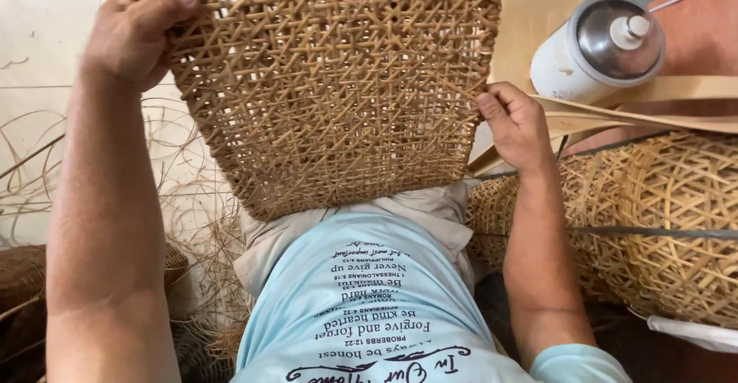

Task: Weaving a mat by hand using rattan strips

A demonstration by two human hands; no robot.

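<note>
A large woven rattan panel point(330, 83) with an open lattice stands upright over my lap and fills the top middle of the view. My left hand point(134, 33) grips its upper left edge, thumb laid across the weave. My right hand point(516, 126) pinches the panel's right edge lower down. Its bottom edge rests against my light blue shirt point(369, 306) and a beige cloth point(430, 206) on my lap.
A round woven rattan basket point(661, 222) lies at the right. A white canister with a metal lid point(600, 49) sits on tan boards point(538, 22) behind it. Loose rattan strands point(192, 206) lie on the tiled floor at the left, beside a dark woven piece point(23, 291).
</note>
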